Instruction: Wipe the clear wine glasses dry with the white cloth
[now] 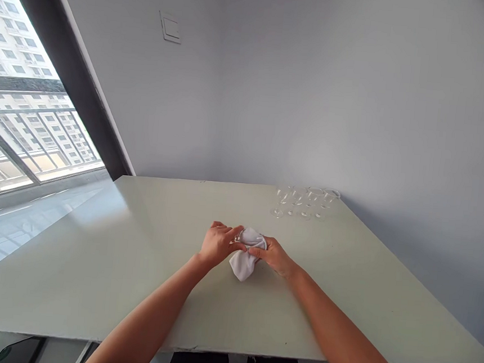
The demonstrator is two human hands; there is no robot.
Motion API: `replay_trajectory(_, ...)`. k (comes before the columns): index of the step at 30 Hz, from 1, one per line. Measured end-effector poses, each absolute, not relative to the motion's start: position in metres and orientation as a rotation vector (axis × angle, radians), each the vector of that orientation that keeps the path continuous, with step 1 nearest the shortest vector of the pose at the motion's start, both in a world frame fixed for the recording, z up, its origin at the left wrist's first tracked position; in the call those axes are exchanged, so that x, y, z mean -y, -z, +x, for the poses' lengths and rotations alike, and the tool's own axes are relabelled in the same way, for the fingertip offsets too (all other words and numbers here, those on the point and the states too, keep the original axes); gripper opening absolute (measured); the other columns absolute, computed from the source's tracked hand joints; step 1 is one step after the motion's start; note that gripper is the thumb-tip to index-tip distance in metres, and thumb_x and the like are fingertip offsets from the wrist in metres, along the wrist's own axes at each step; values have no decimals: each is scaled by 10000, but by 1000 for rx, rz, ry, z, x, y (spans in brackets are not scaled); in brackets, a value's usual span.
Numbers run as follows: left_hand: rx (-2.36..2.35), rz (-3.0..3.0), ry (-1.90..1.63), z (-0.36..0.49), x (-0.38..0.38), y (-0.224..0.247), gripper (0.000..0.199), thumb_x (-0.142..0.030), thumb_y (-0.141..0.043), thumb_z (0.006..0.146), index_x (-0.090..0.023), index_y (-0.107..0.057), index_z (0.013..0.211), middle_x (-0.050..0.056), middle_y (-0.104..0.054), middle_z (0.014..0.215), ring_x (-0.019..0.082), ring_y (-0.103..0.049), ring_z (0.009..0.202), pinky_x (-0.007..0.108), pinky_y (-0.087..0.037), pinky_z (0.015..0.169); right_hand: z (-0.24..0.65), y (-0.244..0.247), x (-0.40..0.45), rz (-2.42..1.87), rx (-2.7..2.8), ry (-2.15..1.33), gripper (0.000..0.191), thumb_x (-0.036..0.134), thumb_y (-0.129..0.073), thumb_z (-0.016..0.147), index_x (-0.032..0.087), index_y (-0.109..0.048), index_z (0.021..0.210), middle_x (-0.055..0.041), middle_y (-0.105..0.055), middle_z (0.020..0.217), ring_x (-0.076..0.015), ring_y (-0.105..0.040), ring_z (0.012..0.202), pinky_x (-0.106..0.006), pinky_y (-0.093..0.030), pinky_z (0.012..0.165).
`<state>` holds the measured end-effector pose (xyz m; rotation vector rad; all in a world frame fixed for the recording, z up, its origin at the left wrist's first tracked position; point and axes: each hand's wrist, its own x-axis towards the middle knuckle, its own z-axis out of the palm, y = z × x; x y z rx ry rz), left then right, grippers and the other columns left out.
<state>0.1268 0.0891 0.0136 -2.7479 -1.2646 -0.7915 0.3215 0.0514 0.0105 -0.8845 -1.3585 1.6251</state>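
Observation:
A clear stemmed glass (238, 238) is held on its side just above the middle of the table, mostly covered by a white cloth (243, 267). My left hand (220, 244) is closed around the stem end of the glass. On the other side, my right hand (275, 256) grips the white cloth at the bowl end, thumb on top. Part of the cloth fills or wraps the bowl, and a loose corner hangs toward me. How far the cloth reaches inside the glass cannot be made out.
Several clear stemmed glasses (307, 203) stand upright in a row at the table's back right. The pale table (147, 292) meets grey walls behind and to the right. A light switch (170, 29) is on the wall, and a window with a railing (38, 135) lies left.

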Motion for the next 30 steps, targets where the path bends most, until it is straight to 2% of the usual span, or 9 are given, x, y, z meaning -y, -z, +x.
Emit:
replay_trajectory(4,1491,-3064,630,124,-89,-13,458,-574,-342,808,-256,-563,1053,-25,-616,629,110,-530,562,218,-347,587,328,-11,-52,-924,1498,-1609,269,333,-696,644,126,-639,806,-20,-605,703,-147,-564,648,-280,-463,585)
replay_trajectory(8,1316,-2832,751,129,-85,-17,400,-471,-468,798,-254,-504,1133,32,-635,819,170,-545,788,303,-350,779,327,-5,-58,-985,1208,-1637,299,405,-651,679,136,-614,805,-15,-591,657,-132,-553,568,-254,-453,493)
replay_trajectory(10,1245,-2749,754,130,-84,-19,321,-373,-502,801,-245,-533,1095,51,-624,797,185,-527,815,336,-336,805,328,-5,-60,-978,1107,-1655,315,434,-635,686,140,-603,794,-4,-574,630,-118,-537,529,-246,-446,472)
replay_trajectory(13,1403,-2898,744,127,-85,-20,238,-334,-480,812,-243,-589,1003,21,-602,684,148,-513,690,283,-369,687,334,-13,-57,-950,1260,-1665,329,407,-665,662,130,-613,832,-9,-582,642,-127,-549,557,-252,-453,498)
replay_trajectory(17,1617,-3502,485,119,-89,-20,351,-449,-400,816,-219,-602,989,-10,-593,665,107,-495,581,216,-374,534,341,-22,-50,-971,1506,-1650,331,391,-681,644,125,-632,835,-26,-615,694,-142,-566,614,-262,-455,553)
replay_trajectory(19,1614,-3532,461,118,-91,-17,360,-444,-384,823,-212,-611,979,2,-605,708,113,-511,612,222,-390,552,338,-21,-50,-1011,1469,-1642,333,413,-677,642,125,-628,802,-23,-609,667,-142,-560,593,-260,-449,532)
replay_trajectory(24,1305,-2854,833,125,-94,-9,259,-359,-523,786,-262,-603,1013,36,-610,779,164,-507,798,308,-382,757,329,-12,-56,-1030,1112,-1640,325,441,-666,645,151,-597,772,-3,-576,629,-130,-539,550,-260,-448,497)
replay_trajectory(27,1357,-2900,898,122,-96,-11,217,-378,-535,777,-251,-640,918,17,-594,701,142,-495,728,275,-391,701,331,-17,-51,-998,1236,-1657,308,411,-670,649,150,-607,800,-3,-575,646,-134,-541,575,-270,-451,526)
replay_trajectory(30,1507,-3416,705,112,-99,-16,293,-436,-519,765,-197,-655,865,-4,-559,647,106,-476,608,222,-393,570,335,-26,-43,-996,1545,-1629,307,361,-698,630,131,-629,821,-22,-599,726,-153,-553,670,-280,-449,607)
